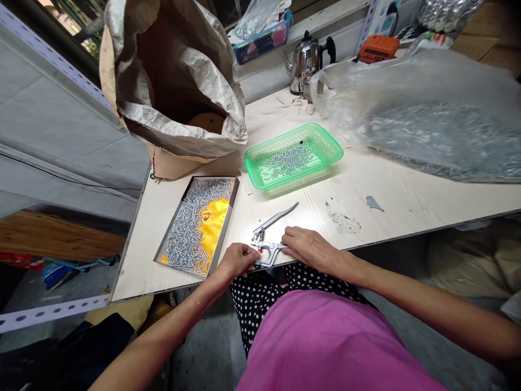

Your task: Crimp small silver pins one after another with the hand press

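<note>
A small metal hand press tool (268,239) with a long lever sticking up and back lies near the table's front edge. My left hand (235,262) is pinched closed at the tool's left jaw; what its fingertips hold is too small to see. My right hand (310,247) rests on the tool's right side, fingers curled over its base. Left of my hands lies a shallow metal tray (230,214) with a yellow bottom, filled with several small silver pins. Behind the tool stands a green plastic basket (329,142) holding more of these pins.
A big crumpled paper sack (179,81) stands open at the table's back left. A large clear plastic bag (427,114) full of metal parts lies at the right. A steel kettle (303,62) and a blue basket (264,38) stand behind. The table edge runs just under my hands.
</note>
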Available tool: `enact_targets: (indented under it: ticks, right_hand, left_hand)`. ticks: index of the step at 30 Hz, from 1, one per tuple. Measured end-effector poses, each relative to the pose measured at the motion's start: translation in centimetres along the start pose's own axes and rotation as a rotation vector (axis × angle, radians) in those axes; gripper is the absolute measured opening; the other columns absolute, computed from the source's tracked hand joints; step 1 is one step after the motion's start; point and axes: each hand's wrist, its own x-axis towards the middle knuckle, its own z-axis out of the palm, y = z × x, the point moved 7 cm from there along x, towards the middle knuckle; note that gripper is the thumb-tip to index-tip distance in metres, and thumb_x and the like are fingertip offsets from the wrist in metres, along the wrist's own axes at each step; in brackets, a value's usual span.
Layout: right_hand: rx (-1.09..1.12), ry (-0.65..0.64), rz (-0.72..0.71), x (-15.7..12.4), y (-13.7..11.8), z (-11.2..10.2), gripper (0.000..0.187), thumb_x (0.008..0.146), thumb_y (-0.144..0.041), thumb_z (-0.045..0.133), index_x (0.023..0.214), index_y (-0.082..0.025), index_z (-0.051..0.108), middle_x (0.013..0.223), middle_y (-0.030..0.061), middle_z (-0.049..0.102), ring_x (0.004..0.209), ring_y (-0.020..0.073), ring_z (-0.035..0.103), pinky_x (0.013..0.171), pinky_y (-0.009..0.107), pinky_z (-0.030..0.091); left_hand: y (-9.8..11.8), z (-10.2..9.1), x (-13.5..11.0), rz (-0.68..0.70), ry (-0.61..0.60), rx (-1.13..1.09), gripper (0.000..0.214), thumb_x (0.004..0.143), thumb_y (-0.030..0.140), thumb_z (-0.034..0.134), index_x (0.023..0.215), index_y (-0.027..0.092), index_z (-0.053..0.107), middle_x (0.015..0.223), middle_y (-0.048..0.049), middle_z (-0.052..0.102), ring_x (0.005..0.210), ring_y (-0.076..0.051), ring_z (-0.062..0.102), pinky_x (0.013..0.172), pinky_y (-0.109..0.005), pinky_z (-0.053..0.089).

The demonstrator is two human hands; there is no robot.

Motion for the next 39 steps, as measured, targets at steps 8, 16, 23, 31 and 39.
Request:
enact_targets:
  ticks: [8, 16, 23, 31, 39]
  right_hand:
    - [-0.133, 0.006, -0.003, 1.6, 3.1, -0.9, 0.104, 0.066, -0.06, 0.078, 0.147, -0.012, 0.033, 0.157, 0.0261, 0.022, 0.145, 0.0436, 0.012, 0.112, 0.064, 0.019]
    - [-0.145, -0.084, -0.076, 3.6, 3.7, -1.2, 0.106, 0.063, -0.067, 0.074, 0.144, -0.009, 0.037, 0.144, 0.0253, 0.043, 0.135, 0.0432, 0.034, 0.107, 0.06, 0.029]
    - [-0.203, 0.01, -0.002, 3.1, 3.0, -1.8, 0.089, 0.068, -0.059, 0.073, 0.136, -0.009, 0.044, 0.134, 0.0225, 0.051, 0.122, 0.0384, 0.045, 0.099, 0.053, 0.036]
    - [-0.251, 0.003, 0.027, 2.6, 2.3, -1.9, 0.056, 0.074, -0.052, 0.074, 0.111, -0.012, 0.059, 0.108, 0.0156, 0.061, 0.1, 0.0322, 0.053, 0.085, 0.043, 0.038]
    - [-0.224, -0.014, 0.005, 2.2, 1.3, -1.6, 0.04, 0.08, -0.041, 0.074, 0.104, -0.013, 0.06, 0.104, 0.0139, 0.062, 0.098, 0.0286, 0.054, 0.082, 0.039, 0.039]
  left_hand:
    - [-0.4, 0.4, -0.4, -0.022, 0.012, -0.064, 0.021, 0.081, 0.031, 0.064, 0.07, 0.014, 0.063, 0.047, 0.0061, 0.051, 0.038, -0.008, 0.048, 0.039, -0.019, 0.039]
    - [-1.3, 0.7, -0.6, -0.081, 0.089, -0.151, 0.017, 0.086, 0.025, 0.06, 0.077, 0.012, 0.063, 0.049, 0.0068, 0.053, 0.036, -0.007, 0.05, 0.038, -0.018, 0.041]
    - [-1.2, 0.6, -0.9, -0.094, 0.105, -0.159, 0.017, 0.087, 0.026, 0.061, 0.078, 0.012, 0.063, 0.048, 0.007, 0.053, 0.035, -0.006, 0.049, 0.036, -0.016, 0.038]
    - [-1.7, 0.5, -1.1, -0.087, 0.12, -0.067, 0.025, 0.087, 0.036, 0.062, 0.077, 0.013, 0.063, 0.051, 0.0039, 0.056, 0.04, -0.01, 0.053, 0.042, -0.02, 0.041]
    - [5.3, 1.0, -2.8, 0.644, 0.421, 0.625, 0.032, 0.091, 0.034, 0.06, 0.118, 0.019, 0.058, 0.121, -0.0106, 0.061, 0.111, -0.026, 0.054, 0.092, -0.04, 0.048]
